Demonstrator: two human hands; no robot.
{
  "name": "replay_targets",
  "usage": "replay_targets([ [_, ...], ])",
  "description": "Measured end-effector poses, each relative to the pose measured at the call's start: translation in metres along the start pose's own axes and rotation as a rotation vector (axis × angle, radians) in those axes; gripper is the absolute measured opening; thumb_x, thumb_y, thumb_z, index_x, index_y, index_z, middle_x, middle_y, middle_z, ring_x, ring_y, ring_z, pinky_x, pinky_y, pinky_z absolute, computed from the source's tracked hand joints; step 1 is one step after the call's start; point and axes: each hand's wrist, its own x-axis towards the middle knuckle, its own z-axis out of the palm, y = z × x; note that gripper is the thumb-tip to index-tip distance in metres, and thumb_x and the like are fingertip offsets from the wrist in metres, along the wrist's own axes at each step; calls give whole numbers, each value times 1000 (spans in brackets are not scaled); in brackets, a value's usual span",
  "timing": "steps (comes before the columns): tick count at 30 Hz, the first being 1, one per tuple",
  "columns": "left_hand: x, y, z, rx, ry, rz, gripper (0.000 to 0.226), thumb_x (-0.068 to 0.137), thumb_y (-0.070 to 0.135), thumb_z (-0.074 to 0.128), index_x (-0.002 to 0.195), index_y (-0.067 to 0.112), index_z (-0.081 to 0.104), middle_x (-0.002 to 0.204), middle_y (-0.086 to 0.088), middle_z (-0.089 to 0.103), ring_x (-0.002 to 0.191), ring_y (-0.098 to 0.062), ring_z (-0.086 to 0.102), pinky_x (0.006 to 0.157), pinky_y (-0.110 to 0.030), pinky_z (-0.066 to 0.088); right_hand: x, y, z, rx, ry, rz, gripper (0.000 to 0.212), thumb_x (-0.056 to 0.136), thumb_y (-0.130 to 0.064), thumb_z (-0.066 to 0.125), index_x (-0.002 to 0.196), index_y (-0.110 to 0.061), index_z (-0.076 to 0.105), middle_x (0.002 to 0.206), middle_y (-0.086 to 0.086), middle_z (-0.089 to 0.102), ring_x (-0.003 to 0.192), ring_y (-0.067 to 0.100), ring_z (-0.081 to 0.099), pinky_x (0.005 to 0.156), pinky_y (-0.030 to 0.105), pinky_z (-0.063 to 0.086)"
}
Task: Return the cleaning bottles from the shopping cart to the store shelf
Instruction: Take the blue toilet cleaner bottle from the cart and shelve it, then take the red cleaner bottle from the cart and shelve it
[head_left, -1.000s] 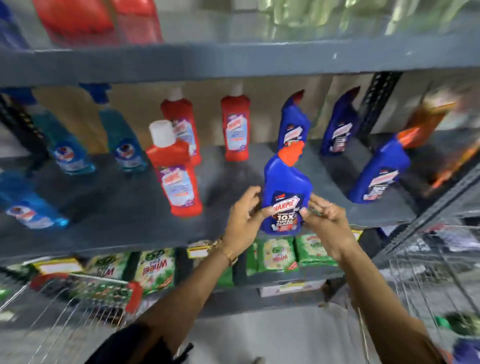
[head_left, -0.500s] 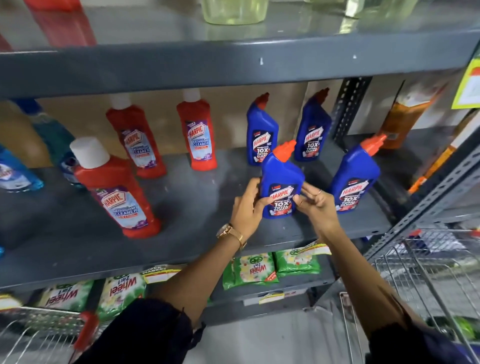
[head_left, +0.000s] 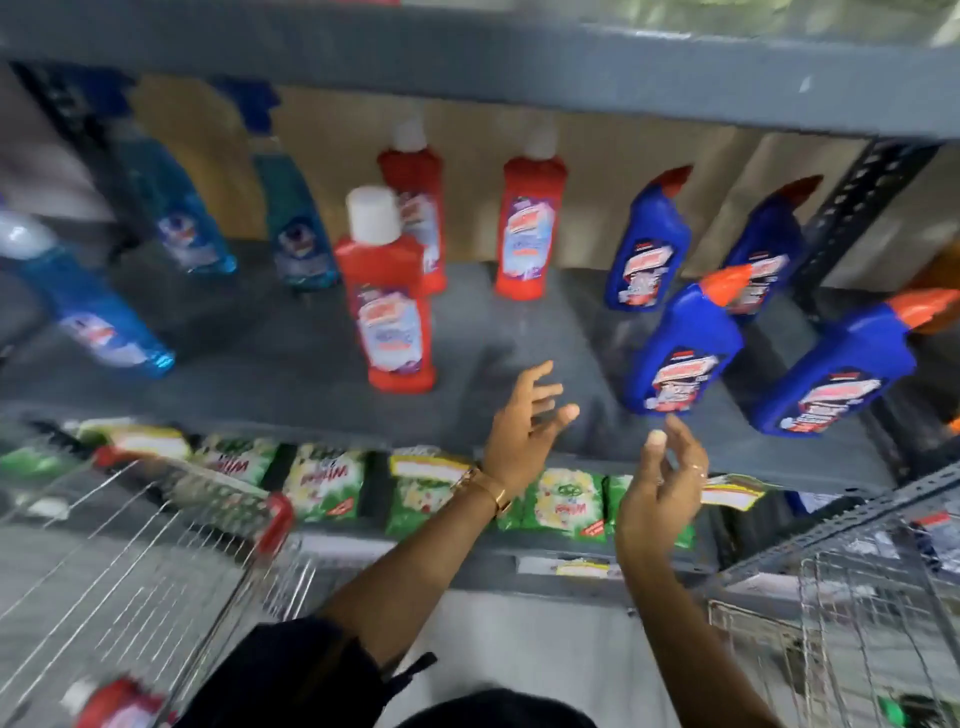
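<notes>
A blue cleaning bottle with an orange cap (head_left: 680, 353) stands on the grey store shelf (head_left: 291, 379), near its front edge. My left hand (head_left: 524, 426) hovers open just left of and below it, fingers spread, touching nothing. My right hand (head_left: 662, 483) is open too, just under the bottle's base and in front of the shelf edge. Another blue bottle (head_left: 836, 379) stands to the right, two more (head_left: 649, 249) behind. Red bottles (head_left: 389, 312) and light blue bottles (head_left: 104, 317) fill the left. A red bottle (head_left: 114, 704) lies in the wire shopping cart (head_left: 130, 561) at the lower left.
Green detergent packets (head_left: 322, 483) line the lower shelf. An upper shelf beam (head_left: 467, 62) runs overhead. A second wire cart (head_left: 852, 623) sits at the lower right, beside a perforated grey upright (head_left: 857, 208). The view is motion-blurred.
Both hands have let go of the blue bottle and pulled back toward me, opening. The bottle now stands alone on the shelf. The camera has swung left, bringing the left cart into view.
</notes>
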Motion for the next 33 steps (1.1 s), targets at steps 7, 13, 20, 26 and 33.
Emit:
replay_targets([
  [7, -150, -30, -177, -23, 559, -38, 16, 93, 16, 50, 100, 8, 62, 90, -12, 71, 80, -12, 70, 72, -23, 57, -183, -27, 83, -128, -887, -103, 19, 94, -40, 41, 104, -40, 57, 107, -16, 61, 106, 14, 56, 96, 28, 41],
  [13, -287, -142, -330, 240, 797, -562, 19, 82, 33, 56, 81, 16, 65, 80, -17, 69, 77, -22, 64, 71, -37, 52, -329, -13, 155, -355, -1592, -274, 37, 96, -38, 38, 107, -16, 65, 103, 8, 69, 101, 26, 61, 88, 36, 48],
  [20, -367, -241, -373, 366, 419, -1311, 48, 89, 28, 57, 124, -5, 50, 127, -24, 58, 115, -36, 56, 91, -37, 43, -402, 4, 198, -805, -1673, -563, 21, 91, -22, 53, 98, -12, 69, 93, 21, 71, 85, 40, 65, 70, 41, 51],
  [26, -356, -316, -376, 154, 633, -1394, 48, 89, 29, 57, 126, -1, 51, 128, -22, 58, 118, -35, 55, 95, -38, 42, -412, 6, 212, -1115, -1703, -640, 24, 88, -29, 51, 101, -17, 68, 104, 15, 71, 92, 36, 66, 71, 35, 45],
  [33, -336, -355, -364, -177, 895, -1434, 62, 83, 32, 62, 132, 2, 40, 131, -16, 54, 118, -33, 55, 96, -39, 50, -416, 15, 211, -1160, -1677, -702, 27, 95, -35, 41, 109, -28, 62, 103, 5, 72, 90, 28, 66, 65, 29, 33],
])
